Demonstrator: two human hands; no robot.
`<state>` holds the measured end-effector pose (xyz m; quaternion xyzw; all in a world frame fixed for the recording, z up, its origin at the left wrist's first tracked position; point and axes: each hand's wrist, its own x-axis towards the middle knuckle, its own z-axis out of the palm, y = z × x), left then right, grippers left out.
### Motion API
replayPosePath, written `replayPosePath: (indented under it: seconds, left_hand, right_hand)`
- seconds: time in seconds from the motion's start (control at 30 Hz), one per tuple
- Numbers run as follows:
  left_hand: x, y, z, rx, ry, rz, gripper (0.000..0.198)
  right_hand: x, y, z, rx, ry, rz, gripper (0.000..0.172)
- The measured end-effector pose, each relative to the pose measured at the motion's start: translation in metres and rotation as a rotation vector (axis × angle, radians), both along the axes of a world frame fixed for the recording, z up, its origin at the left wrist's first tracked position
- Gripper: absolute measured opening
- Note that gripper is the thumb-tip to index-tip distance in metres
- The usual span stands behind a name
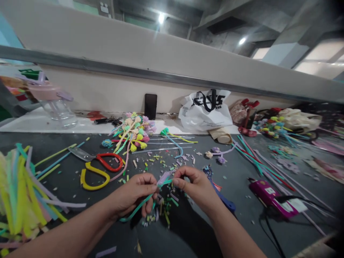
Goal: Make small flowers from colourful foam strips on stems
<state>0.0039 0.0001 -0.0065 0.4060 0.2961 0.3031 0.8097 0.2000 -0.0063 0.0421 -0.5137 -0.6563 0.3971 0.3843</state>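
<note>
Near the middle, my left hand (pixel 134 195) pinches a teal pipe cleaner (pixel 138 207), whose long tail runs down past the wrist. A small lilac tuft (pixel 163 177) is gathered at its upper end by the fingertips. From the right, my right hand (pixel 195 184) grips a teal end at that tuft between thumb and forefinger. Short clippings (pixel 168 208) in several colours lie beneath both hands. Red-and-yellow-handled scissors (pixel 96 166) rest left of them. Partly hidden behind my right forearm is a blue-handled tool (pixel 224 200).
Bundled flowers (pixel 134 130) lie at the back, near a phone (pixel 151 106) leaning on the partition. A white bag (pixel 205 111) stands beside it. Colourful strips (pixel 24 190) heap up at left. A purple corded device (pixel 271 197) and long stems (pixel 268 166) occupy the right; a clear jug (pixel 57 107) stands back left.
</note>
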Motion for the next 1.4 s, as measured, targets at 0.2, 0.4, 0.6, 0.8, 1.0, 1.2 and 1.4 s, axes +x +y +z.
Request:
replayPosePath:
  seconds: [0.2,0.4,0.6,0.8,1.0,1.2,1.4]
  left_hand:
    - [0.001,-0.002,0.007,-0.015,0.044,-0.02,0.013]
    - [0.0,-0.002,0.006,-0.026,0.056,-0.029,0.012]
    - [0.0,-0.002,0.007,-0.009,0.096,-0.037,0.012]
    - [0.001,-0.003,0.01,-0.006,0.153,-0.066,0.014]
    - [0.001,-0.002,0.002,0.039,0.148,-0.107,0.013]
    - [0.001,-0.003,-0.002,0.031,0.127,-0.12,0.014]
    - [0.001,-0.002,-0.002,0.042,0.127,-0.125,0.014]
  right_hand:
    - [-0.005,0.0,-0.006,-0.004,-0.094,-0.009,0.01]
    - [0.0,0.003,-0.006,0.027,-0.166,0.039,0.007]
    - [0.003,0.004,-0.007,0.083,-0.247,0.061,0.007]
    - [0.003,0.004,-0.009,0.121,-0.29,0.08,0.005]
    - [0.002,0.003,-0.009,0.116,-0.268,0.079,0.005]
    - [0.001,0.002,-0.014,0.2,-0.148,0.073,0.012]
    - [0.001,0.002,-0.015,0.131,-0.132,0.088,0.012]
